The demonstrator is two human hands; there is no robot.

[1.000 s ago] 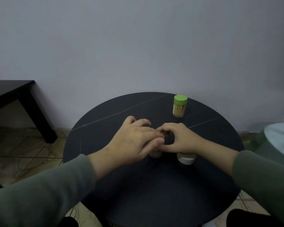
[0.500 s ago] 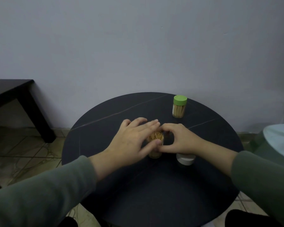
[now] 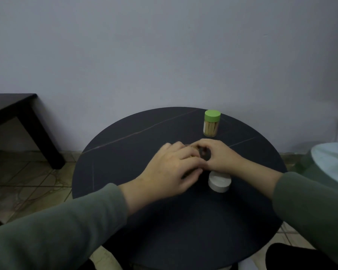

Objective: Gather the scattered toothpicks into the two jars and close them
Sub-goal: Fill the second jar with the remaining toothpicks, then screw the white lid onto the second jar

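Round black table [image 3: 125,152]: my left hand [image 3: 170,170] and right hand [image 3: 220,158] curl around the open jar [image 3: 193,148]; I should squeeze gently.

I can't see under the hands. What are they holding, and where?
Both hands, left hand and right hand, curl round the open jar of toothpicks near its top. The exact hold is hidden.

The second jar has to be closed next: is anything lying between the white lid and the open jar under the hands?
Only the hands themselves. The white lid lies on the round table just below the right hand. Both it and the left hand cover the open jar; no other object lies between.
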